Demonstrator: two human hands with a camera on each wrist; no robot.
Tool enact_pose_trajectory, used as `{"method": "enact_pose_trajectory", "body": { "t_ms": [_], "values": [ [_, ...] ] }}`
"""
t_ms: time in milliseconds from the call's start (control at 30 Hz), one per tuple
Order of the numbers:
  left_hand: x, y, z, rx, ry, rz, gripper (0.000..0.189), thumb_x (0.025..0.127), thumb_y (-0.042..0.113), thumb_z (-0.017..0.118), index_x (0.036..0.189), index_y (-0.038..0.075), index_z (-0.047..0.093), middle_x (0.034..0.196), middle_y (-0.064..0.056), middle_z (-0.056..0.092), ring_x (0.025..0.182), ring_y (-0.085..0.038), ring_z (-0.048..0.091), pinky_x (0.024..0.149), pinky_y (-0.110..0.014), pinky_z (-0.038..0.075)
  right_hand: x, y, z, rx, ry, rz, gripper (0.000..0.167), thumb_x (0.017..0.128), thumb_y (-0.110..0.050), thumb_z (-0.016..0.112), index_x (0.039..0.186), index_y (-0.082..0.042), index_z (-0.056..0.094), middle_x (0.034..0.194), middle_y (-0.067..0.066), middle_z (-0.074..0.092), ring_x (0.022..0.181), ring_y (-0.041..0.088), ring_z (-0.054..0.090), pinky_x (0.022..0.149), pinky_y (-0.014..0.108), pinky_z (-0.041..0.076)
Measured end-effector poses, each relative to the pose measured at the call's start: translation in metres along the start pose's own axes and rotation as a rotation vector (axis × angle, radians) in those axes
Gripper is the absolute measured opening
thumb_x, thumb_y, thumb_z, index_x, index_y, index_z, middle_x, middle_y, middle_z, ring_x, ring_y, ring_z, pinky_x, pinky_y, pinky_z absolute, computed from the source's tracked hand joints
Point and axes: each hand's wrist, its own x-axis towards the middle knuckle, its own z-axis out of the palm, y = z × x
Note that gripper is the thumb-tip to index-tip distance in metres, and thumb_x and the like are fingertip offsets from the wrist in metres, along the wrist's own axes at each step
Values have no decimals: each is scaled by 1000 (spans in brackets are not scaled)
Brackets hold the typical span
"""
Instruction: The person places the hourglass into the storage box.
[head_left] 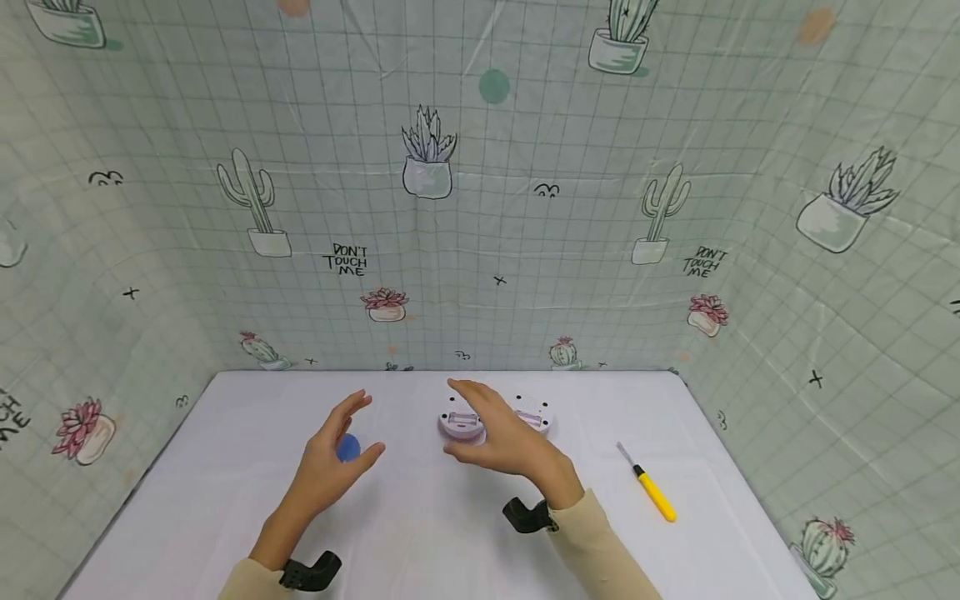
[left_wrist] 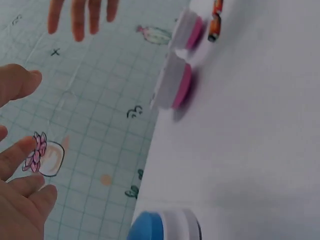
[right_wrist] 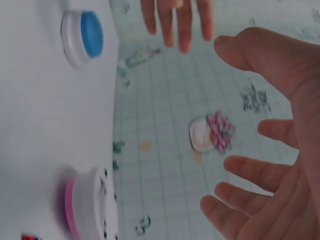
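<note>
My left hand (head_left: 327, 467) hovers over the table with its fingers spread and holds nothing. Just behind its palm, partly hidden, lies a round blue-topped object (head_left: 348, 448) with a white body, as the right wrist view also shows (right_wrist: 82, 39). To the right, my right hand (head_left: 506, 437) is raised with fingers apart and grips nothing. Beyond it are two round white-and-pink devices, the left one (head_left: 461, 425) and the right one (head_left: 536, 417), each with a rectangular recess on top. The right hand hides part of them.
A screwdriver (head_left: 654, 493) with a yellow handle lies on the white table (head_left: 420, 533) at the right. Orange-and-black cylinders that look like batteries (left_wrist: 215, 22) appear near the devices in the left wrist view. Patterned cloth walls (head_left: 465, 233) stand at the back and sides.
</note>
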Motion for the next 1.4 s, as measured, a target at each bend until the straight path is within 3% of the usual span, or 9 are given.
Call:
{"method": "enact_pose_trajectory", "body": {
  "t_ms": [100, 167, 233, 467, 700, 900, 1067, 1200, 1400],
  "values": [
    [-5, -4, -16, 95, -69, -67, 85, 87, 19, 82, 158, 9, 35, 158, -20, 45, 145, -46, 39, 114, -46, 44, 9, -11, 8, 26, -50, -12, 92, 89, -42, 77, 163, -20, 27, 165, 5, 34, 153, 25, 32, 121, 49, 34],
    [-7, -6, -27, 143, -121, -123, 88, 86, 25, 83, 158, 9, 35, 160, -23, 40, 146, -52, 35, 106, -67, 43, 17, -16, 15, 38, -92, -16, 94, 90, -43, 76, 164, -21, 24, 167, 2, 32, 154, 21, 30, 123, 47, 32],
    [-9, -6, -37, 185, -165, -158, 91, 84, 29, 84, 158, 9, 34, 162, -29, 34, 146, -58, 31, 100, -77, 39, 23, -18, 22, 44, -122, -32, 95, 90, -43, 76, 165, -20, 23, 167, 2, 32, 154, 21, 31, 123, 46, 31],
    [-14, -10, -81, 318, -310, -165, 104, 80, 36, 88, 160, 10, 26, 161, -36, 27, 145, -63, 25, 101, -80, 33, 43, -12, 54, 101, -182, -86, 96, 91, -37, 76, 165, -17, 19, 167, 5, 33, 152, 20, 35, 123, 43, 32],
    [-25, -18, -118, 351, -359, -212, 109, 81, 40, 87, 163, 12, 21, 162, -36, 26, 144, -63, 25, 101, -80, 33, 53, -4, 74, 81, -218, -50, 100, 89, -40, 78, 166, -19, 17, 167, 7, 33, 150, 21, 39, 122, 40, 35],
    [-48, -28, -139, 389, -415, -260, 110, 78, 41, 88, 161, 10, 24, 159, -40, 27, 140, -67, 27, 97, -82, 34, 53, 4, 80, 92, -229, -20, 107, 85, -41, 82, 166, -17, 16, 168, 9, 31, 153, 23, 35, 123, 41, 31],
    [-62, -37, -136, 360, -364, -267, 109, 81, 40, 87, 163, 11, 20, 159, -39, 28, 139, -68, 28, 99, -82, 32, 54, 8, 90, 94, -249, -21, 110, 84, -45, 83, 166, -16, 15, 168, 9, 30, 154, 24, 32, 124, 41, 30],
    [-63, -43, -117, 313, -312, -304, 110, 81, 41, 87, 163, 11, 20, 160, -36, 29, 141, -64, 29, 104, -79, 31, 58, 10, 101, 88, -252, -12, 110, 84, -44, 83, 166, -13, 16, 169, 8, 28, 155, 25, 30, 125, 41, 28],
    [-62, -55, -88, 264, -231, -288, 115, 75, 35, 92, 160, 0, 23, 160, -34, 31, 142, -60, 32, 107, -75, 32, 68, 8, 119, 97, -260, -1, 112, 82, -40, 85, 165, -11, 15, 168, 10, 29, 155, 28, 29, 125, 42, 28]
  ]
}}
